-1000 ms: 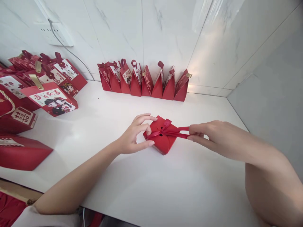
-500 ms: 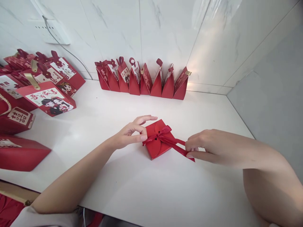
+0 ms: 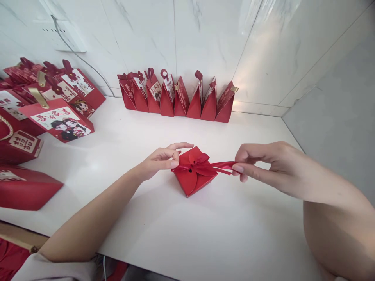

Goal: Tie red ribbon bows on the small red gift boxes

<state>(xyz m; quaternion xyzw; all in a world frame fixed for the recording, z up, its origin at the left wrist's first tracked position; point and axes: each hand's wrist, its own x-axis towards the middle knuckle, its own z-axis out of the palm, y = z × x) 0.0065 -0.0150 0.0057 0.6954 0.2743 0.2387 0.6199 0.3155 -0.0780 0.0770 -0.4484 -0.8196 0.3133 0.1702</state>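
In front of me a small red gift box (image 3: 190,182) with petal-shaped flaps rests on the white tabletop. A red satin ribbon (image 3: 202,168) is knotted across its top, with a loop standing up near the middle. At the box's left corner, the thumb and forefinger of my left hand (image 3: 161,160) pinch one end of the ribbon, the other fingers reaching along the back edge. Off the right side, my right hand (image 3: 263,164) pinches a long tail of the ribbon, drawn straight. A second tail hangs free just below it.
Several red peaked boxes (image 3: 178,103) with ribbon loops stand in a row by the tiled wall. More printed red boxes (image 3: 63,123) crowd the left side. A grey cable (image 3: 79,58) runs down from a wall socket (image 3: 63,35). Red material (image 3: 11,257) lies in a carton at lower left.
My right hand has risen and shifted its grip on the ribbon, which now runs nearly level. The box has slid slightly left, and my left hand now pinches the ribbon's left end.
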